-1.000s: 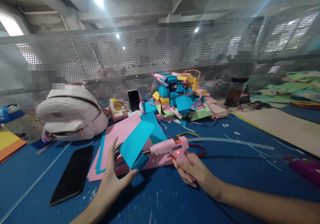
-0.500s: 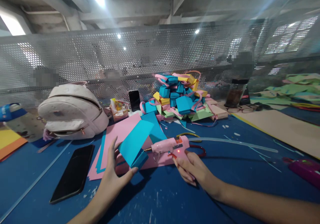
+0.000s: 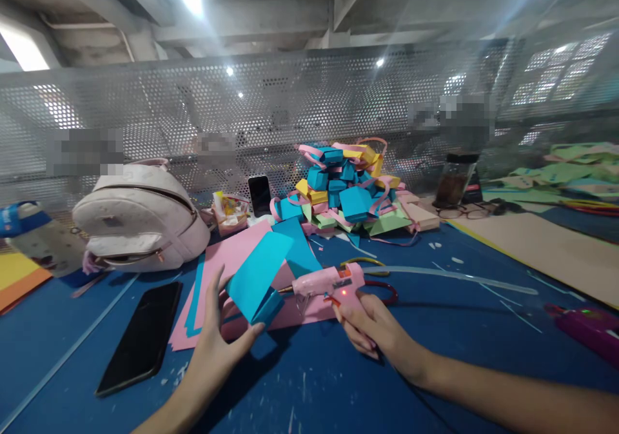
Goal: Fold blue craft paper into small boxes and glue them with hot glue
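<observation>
My left hand (image 3: 225,331) grips a folded piece of blue paper (image 3: 258,276), thumb at its lower edge and fingers behind its left side. The paper is bent into a partly boxed shape and held tilted above the table. In my right hand (image 3: 370,327) is a pink hot glue gun (image 3: 329,282) with a lit red light. Its nozzle points left and meets the right side of the blue paper; whether it touches, I cannot tell. A long clear glue stick (image 3: 449,276) sticks out of its back. Pink sheets (image 3: 232,244) lie behind and below the paper.
Scissors with red handles (image 3: 387,292) lie behind the glue gun. A black phone (image 3: 140,337) and a white backpack (image 3: 140,218) are at left. Small paper boxes (image 3: 355,202) are heaped at the back. A purple glue gun (image 3: 587,331) and beige sheets (image 3: 546,247) are at right.
Almost nothing differs. The blue paper and both hands appear shifted very slightly left, along with the whole view.
</observation>
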`<state>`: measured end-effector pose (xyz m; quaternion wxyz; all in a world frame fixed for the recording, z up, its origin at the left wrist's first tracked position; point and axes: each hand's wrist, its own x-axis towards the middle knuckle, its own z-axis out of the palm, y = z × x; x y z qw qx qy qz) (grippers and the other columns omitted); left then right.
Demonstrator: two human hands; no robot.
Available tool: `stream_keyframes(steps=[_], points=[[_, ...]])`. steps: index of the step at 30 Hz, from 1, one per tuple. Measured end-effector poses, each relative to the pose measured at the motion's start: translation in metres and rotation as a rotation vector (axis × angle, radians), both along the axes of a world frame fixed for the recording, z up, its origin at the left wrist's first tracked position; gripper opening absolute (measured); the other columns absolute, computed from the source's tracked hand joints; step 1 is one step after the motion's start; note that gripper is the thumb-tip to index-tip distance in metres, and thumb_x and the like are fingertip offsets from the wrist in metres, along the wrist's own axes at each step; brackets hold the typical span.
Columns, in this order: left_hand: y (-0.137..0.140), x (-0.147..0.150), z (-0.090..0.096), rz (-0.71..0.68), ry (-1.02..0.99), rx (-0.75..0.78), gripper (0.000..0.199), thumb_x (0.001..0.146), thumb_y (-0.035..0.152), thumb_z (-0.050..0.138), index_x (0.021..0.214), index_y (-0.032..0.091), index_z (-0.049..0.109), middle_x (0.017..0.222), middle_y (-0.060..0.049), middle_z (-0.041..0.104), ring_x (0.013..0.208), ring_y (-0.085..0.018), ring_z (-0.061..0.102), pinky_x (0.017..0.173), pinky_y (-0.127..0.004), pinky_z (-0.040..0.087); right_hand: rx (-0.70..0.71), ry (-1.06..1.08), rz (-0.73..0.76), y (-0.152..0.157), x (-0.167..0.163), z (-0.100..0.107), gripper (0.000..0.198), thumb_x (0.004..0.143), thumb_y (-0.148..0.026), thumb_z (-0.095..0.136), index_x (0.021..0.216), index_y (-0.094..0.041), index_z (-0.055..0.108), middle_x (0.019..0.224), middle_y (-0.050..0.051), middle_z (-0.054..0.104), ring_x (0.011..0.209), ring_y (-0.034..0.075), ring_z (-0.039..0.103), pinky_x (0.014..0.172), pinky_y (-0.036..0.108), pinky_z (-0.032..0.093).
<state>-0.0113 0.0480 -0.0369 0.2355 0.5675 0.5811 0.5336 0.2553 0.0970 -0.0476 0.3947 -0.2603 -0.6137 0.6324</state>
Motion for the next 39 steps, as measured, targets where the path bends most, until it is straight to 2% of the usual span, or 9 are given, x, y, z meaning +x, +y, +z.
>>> stream_keyframes(steps=[3, 10, 16, 22, 26, 32, 39], points=[[0.000, 0.000, 0.000, 0.026, 0.009, -0.001, 0.099, 0.072, 0.053, 0.073, 0.152, 0.035, 0.017, 0.149, -0.011, 0.037, 0.133, -0.037, 0.046, 0.107, -0.054, 0.042, -0.019, 0.012, 0.002, 0.001, 0.000, -0.002, 0.038, 0.092, -0.053, 0.057, 0.083, -0.017, 0.051, 0.045, -0.010, 0.038, 0.034, 0.005, 0.031, 0.033, 0.018, 0.021], [0.002, -0.001, -0.001, 0.033, 0.023, 0.009, 0.101, 0.070, 0.053, 0.074, 0.152, 0.035, 0.018, 0.150, -0.011, 0.036, 0.135, -0.037, 0.042, 0.107, -0.054, 0.042, -0.004, 0.033, 0.020, 0.001, -0.001, -0.003, 0.036, 0.094, -0.050, 0.056, 0.082, -0.017, 0.051, 0.046, -0.011, 0.038, 0.034, 0.004, 0.030, 0.034, 0.017, 0.022], [0.002, -0.001, -0.001, 0.043, 0.022, -0.002, 0.100, 0.069, 0.053, 0.074, 0.151, 0.034, 0.019, 0.148, -0.012, 0.038, 0.131, -0.037, 0.048, 0.099, -0.051, 0.050, 0.002, 0.028, 0.008, 0.001, -0.001, -0.001, 0.036, 0.094, -0.051, 0.055, 0.086, -0.016, 0.052, 0.046, -0.010, 0.038, 0.035, 0.005, 0.030, 0.034, 0.018, 0.021], [0.003, -0.002, -0.002, 0.033, 0.035, 0.033, 0.099, 0.071, 0.050, 0.074, 0.152, 0.032, 0.018, 0.148, -0.012, 0.039, 0.132, -0.035, 0.046, 0.106, -0.052, 0.044, 0.021, 0.026, 0.003, 0.000, -0.001, -0.001, 0.037, 0.093, -0.052, 0.055, 0.084, -0.017, 0.051, 0.046, -0.010, 0.038, 0.035, 0.005, 0.031, 0.034, 0.018, 0.021], [0.001, -0.003, 0.002, -0.044, 0.094, -0.012, 0.096, 0.075, 0.044, 0.073, 0.152, 0.030, 0.017, 0.150, -0.014, 0.037, 0.133, -0.036, 0.045, 0.106, -0.052, 0.043, 0.014, -0.009, 0.022, -0.003, 0.000, -0.003, 0.039, 0.094, -0.055, 0.054, 0.089, -0.017, 0.051, 0.046, -0.011, 0.038, 0.035, 0.005, 0.029, 0.035, 0.019, 0.023], [-0.002, -0.002, 0.006, -0.068, 0.176, -0.017, 0.093, 0.076, 0.046, 0.072, 0.152, 0.032, 0.020, 0.151, -0.013, 0.037, 0.134, -0.036, 0.044, 0.110, -0.055, 0.037, 0.037, -0.116, 0.041, -0.013, -0.003, 0.008, 0.053, 0.084, -0.070, 0.057, 0.084, -0.017, 0.051, 0.045, -0.010, 0.038, 0.037, 0.005, 0.030, 0.037, 0.020, 0.021], [-0.003, -0.003, 0.005, -0.137, 0.197, -0.028, 0.097, 0.076, 0.044, 0.073, 0.153, 0.034, 0.014, 0.154, -0.011, 0.032, 0.137, -0.035, 0.041, 0.113, -0.053, 0.034, 0.067, -0.141, 0.027, -0.016, -0.006, 0.010, 0.053, 0.080, -0.069, 0.060, 0.080, -0.017, 0.053, 0.051, -0.007, 0.041, 0.041, 0.006, 0.034, 0.040, 0.021, 0.025]])
